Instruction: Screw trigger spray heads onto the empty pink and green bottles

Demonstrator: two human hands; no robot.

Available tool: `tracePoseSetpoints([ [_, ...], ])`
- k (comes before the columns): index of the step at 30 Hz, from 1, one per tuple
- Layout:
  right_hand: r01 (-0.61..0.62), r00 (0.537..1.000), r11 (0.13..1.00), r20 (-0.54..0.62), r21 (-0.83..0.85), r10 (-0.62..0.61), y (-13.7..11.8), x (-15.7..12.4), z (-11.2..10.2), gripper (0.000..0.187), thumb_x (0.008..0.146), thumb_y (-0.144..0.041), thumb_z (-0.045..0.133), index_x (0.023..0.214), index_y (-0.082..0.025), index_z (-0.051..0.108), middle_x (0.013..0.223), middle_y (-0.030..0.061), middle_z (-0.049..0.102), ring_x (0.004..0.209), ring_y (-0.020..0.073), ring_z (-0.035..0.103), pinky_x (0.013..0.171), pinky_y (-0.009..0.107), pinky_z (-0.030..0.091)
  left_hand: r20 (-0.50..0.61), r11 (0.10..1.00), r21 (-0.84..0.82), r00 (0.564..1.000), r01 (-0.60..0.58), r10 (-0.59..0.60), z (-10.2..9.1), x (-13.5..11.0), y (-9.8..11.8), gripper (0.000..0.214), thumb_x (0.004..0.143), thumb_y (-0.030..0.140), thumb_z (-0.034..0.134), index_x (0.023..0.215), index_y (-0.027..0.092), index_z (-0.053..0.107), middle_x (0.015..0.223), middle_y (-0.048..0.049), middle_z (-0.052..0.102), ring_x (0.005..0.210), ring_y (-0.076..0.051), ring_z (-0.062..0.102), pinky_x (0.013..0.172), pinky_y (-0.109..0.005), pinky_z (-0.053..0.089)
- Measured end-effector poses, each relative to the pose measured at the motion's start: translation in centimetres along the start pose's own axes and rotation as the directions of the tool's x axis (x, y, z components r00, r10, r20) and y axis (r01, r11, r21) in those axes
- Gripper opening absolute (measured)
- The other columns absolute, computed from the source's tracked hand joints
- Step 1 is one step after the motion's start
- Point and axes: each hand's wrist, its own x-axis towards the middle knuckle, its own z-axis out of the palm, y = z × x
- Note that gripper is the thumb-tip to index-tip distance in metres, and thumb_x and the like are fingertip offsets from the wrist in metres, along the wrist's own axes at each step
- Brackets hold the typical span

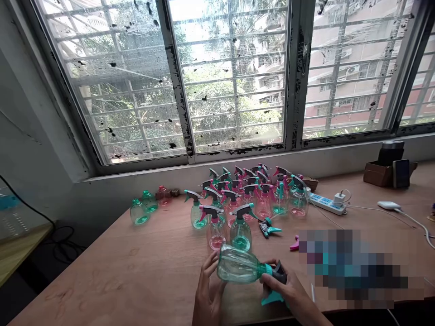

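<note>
A clear green spray bottle [238, 265] lies sideways in the air above the table's front edge, its base to the left and its neck to the right. My left hand [208, 287] curls around the base end. Around the neck and the black-and-teal trigger head [277, 274] my right hand [288, 287] is closed, thumb on the near side. Just beyond stand a pink spray bottle [216, 233] and a green spray bottle [240, 231], both with trigger heads on. A loose trigger head [268, 227] rests on the table to their right.
Several more pink and green spray bottles [263, 203] crowd behind. Headless green bottles [139, 213] and a pink one [163, 195] stand at the left. A power strip [326, 203], cables and a white adapter [389, 205] lie at the right. A pixelated patch hides the right front.
</note>
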Motion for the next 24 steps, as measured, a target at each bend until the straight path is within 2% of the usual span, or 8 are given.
tracePoseSetpoints([
  [3,-0.003,0.999,1.000,-0.036,0.027,0.004,-0.1,-0.1,0.1,0.047,0.074,-0.055,0.082,0.096,-0.019,0.061,0.062,-0.0010,0.068,0.055,0.0203,0.067,0.055,0.030,0.052,-0.009,0.998,0.037,0.999,-0.043,0.043,0.1,-0.1,0.3,0.041,0.088,0.045,0.069,0.124,0.028,0.063,0.145,-0.0105,0.057,0.139,-0.034,0.049,0.116,-0.052,0.040],
  [6,0.014,0.999,0.999,-0.031,0.039,-0.013,0.0,-0.4,0.3,0.047,0.071,-0.053,0.085,0.094,-0.020,0.062,0.065,-0.0028,0.066,0.054,0.0189,0.067,0.054,0.029,0.053,0.007,0.999,0.026,1.000,-0.022,0.022,0.1,-0.2,0.7,0.051,0.080,0.049,0.076,0.123,0.024,0.062,0.149,-0.0143,0.053,0.141,-0.039,0.046,0.115,-0.054,0.039],
  [10,0.045,0.999,0.999,-0.008,0.022,-0.045,0.1,-0.5,0.4,0.044,0.072,-0.051,0.085,0.094,-0.020,0.064,0.073,-0.0023,0.066,0.055,0.0172,0.067,0.054,0.028,0.053,0.048,0.994,-0.043,0.994,0.099,-0.097,-0.1,0.1,1.1,0.039,0.091,0.053,0.062,0.116,0.023,0.064,0.153,-0.0140,0.048,0.139,-0.037,0.049,0.107,-0.049,0.048],
  [12,0.044,0.999,0.999,0.005,0.011,-0.045,0.2,-0.3,0.3,0.043,0.073,-0.051,0.084,0.095,-0.020,0.064,0.074,-0.0017,0.067,0.056,0.0176,0.068,0.054,0.029,0.054,0.049,0.990,-0.032,0.990,0.134,-0.133,-0.2,0.4,1.1,0.038,0.091,0.052,0.061,0.116,0.024,0.066,0.152,-0.0128,0.049,0.138,-0.036,0.050,0.109,-0.049,0.047],
  [17,0.013,0.999,1.000,0.029,0.024,-0.014,0.6,0.2,-0.3,0.041,0.076,-0.050,0.082,0.094,-0.019,0.061,0.065,-0.0017,0.067,0.055,0.0197,0.068,0.054,0.029,0.053,0.057,0.998,0.051,0.998,0.035,-0.038,-0.6,0.8,0.9,0.038,0.088,0.047,0.068,0.119,0.026,0.070,0.145,-0.0109,0.057,0.142,-0.036,0.044,0.120,-0.053,0.033],
  [21,-0.005,1.000,0.996,0.031,0.086,0.002,1.1,0.4,-0.6,0.043,0.077,-0.049,0.082,0.097,-0.018,0.061,0.068,-0.0003,0.069,0.054,0.0188,0.068,0.053,0.029,0.053,0.073,0.993,0.121,0.997,-0.002,-0.006,-0.5,0.7,0.8,0.045,0.088,0.039,0.070,0.131,0.027,0.062,0.147,-0.0104,0.055,0.142,-0.034,0.045,0.119,-0.053,0.034],
  [24,0.000,0.999,0.996,0.046,0.092,-0.005,1.2,0.3,-0.5,0.040,0.079,-0.047,0.081,0.098,-0.018,0.061,0.069,-0.0012,0.068,0.055,0.0180,0.068,0.054,0.028,0.054,0.030,0.996,0.085,0.999,0.020,-0.022,-0.1,0.3,0.7,0.052,0.083,0.043,0.075,0.129,0.025,0.061,0.149,-0.0120,0.052,0.140,-0.036,0.047,0.116,-0.052,0.039],
])
